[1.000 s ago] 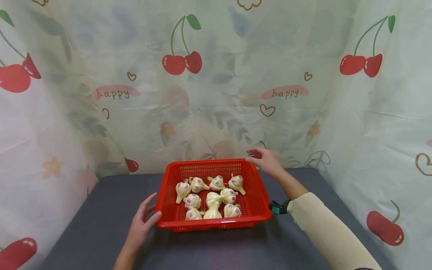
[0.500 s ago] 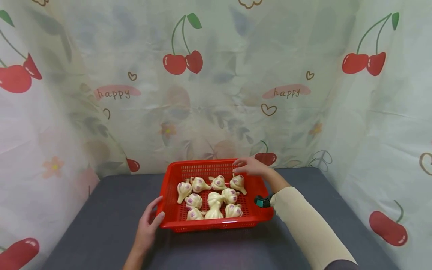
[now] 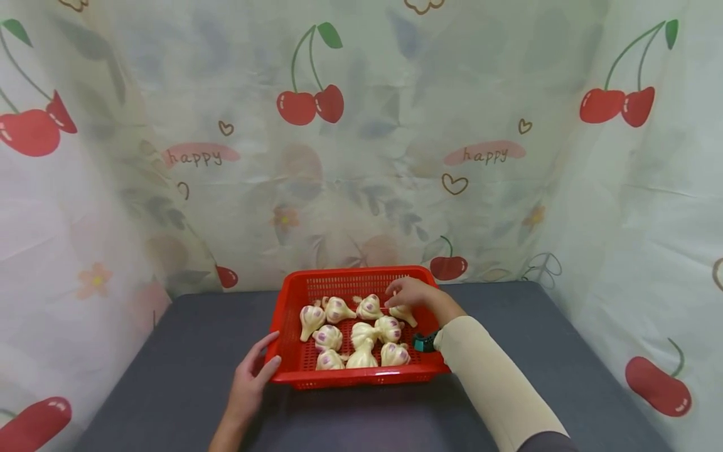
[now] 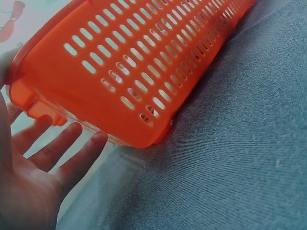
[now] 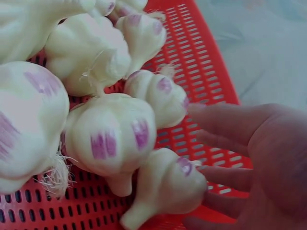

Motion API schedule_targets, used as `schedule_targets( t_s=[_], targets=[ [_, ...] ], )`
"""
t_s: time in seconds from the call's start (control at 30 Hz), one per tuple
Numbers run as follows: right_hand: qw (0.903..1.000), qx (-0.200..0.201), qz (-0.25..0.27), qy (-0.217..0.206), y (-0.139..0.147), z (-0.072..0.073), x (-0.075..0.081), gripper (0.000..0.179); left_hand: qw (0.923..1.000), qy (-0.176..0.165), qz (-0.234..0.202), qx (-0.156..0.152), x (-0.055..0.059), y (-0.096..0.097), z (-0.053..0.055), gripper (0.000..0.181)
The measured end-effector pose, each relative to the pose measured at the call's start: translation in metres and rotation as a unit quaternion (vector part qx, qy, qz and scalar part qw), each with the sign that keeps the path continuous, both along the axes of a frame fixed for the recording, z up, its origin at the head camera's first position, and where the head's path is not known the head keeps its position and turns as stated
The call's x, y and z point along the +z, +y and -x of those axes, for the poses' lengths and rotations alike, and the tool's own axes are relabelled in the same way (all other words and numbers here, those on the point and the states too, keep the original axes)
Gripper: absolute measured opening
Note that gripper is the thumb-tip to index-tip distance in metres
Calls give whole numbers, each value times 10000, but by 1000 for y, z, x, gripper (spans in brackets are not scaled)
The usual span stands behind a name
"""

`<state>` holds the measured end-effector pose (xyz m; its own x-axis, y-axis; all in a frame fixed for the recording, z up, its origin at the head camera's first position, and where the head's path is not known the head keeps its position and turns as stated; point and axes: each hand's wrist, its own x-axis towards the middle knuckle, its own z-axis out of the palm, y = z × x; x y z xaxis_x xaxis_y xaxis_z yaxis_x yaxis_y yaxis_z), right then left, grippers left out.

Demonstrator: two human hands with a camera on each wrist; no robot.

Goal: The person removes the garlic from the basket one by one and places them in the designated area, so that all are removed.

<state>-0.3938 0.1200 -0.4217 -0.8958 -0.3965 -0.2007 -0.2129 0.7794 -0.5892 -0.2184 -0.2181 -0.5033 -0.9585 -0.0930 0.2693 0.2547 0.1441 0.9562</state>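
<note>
A red plastic basket (image 3: 361,376) with slotted walls holds several pale garlic bulbs (image 3: 329,339) with purple patches. My left hand (image 3: 246,383) is at the basket's left side, thumb and forefinger at the rim near the front corner. In the left wrist view, its other fingers (image 4: 81,158) reach out straight and spread below the rim. Over the back right part of the basket is my right hand (image 3: 415,294), covering part of one garlic bulb (image 3: 403,315). In the right wrist view, its fingertips come right up to that garlic bulb (image 5: 175,182), loosely bent and apart.
The basket stands on a dark grey table (image 3: 186,370). Behind and to both sides hangs a pale curtain (image 3: 361,188) printed with cherries. A dark wristband (image 3: 426,342) sits on the right wrist, above the basket's right side.
My right hand has moved from the basket's back right corner leftward and down over the rightmost back bulb. My left hand has come in closer to the basket's left rim.
</note>
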Motion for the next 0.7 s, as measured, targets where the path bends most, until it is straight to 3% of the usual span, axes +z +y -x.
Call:
schedule_targets(
  t_s=[0.27, 0.43, 0.6, 0.7],
  targets=[
    [9988, 211, -378, -250, -4, -3, -13, 35, 10000, 30, 16, 10, 0, 2, 0, 44],
    [9963, 344, -530, -581, -4, -5, -16, 49, 10000, 78, -6, 38, -1, 2, 1, 44],
    [9950, 461, -770, -439, -5, -4, -13, 54, 9999, 129, 0, 63, -2, 1, 0, 44],
    [9963, 422, -700, -248, -6, -5, -10, 47, 9999, 148, 10, 72, -3, 0, 0, 44]
  ],
)
